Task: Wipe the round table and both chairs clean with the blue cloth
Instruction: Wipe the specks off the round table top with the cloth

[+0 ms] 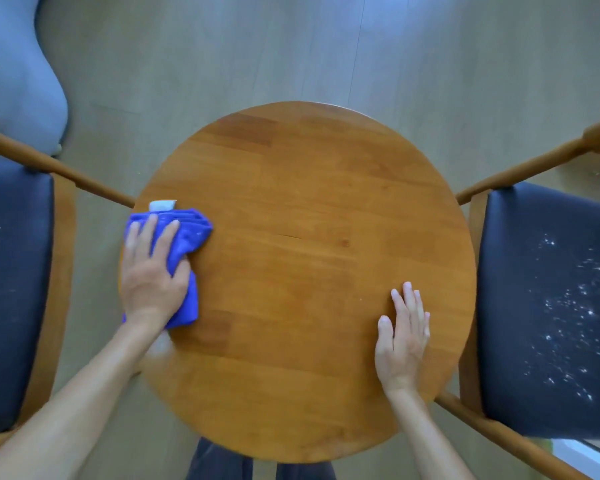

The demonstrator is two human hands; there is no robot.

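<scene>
A round wooden table (302,209) fills the middle of the view. At its left edge my left hand (151,271) presses down on a bunched blue cloth (191,237) with a white tag. My right hand (404,337) lies flat on the table near the right edge, fingers together, holding nothing. A chair with a dark seat (11,271) stands to the left, with a few white specks on it. The right chair (555,306) has many white crumbs scattered across its dark seat.
Wooden armrests of both chairs (520,171) reach toward the table. A pale grey upholstered shape (18,71) sits at the upper left on the light wood floor (326,46). My legs (222,462) show below the table's near edge.
</scene>
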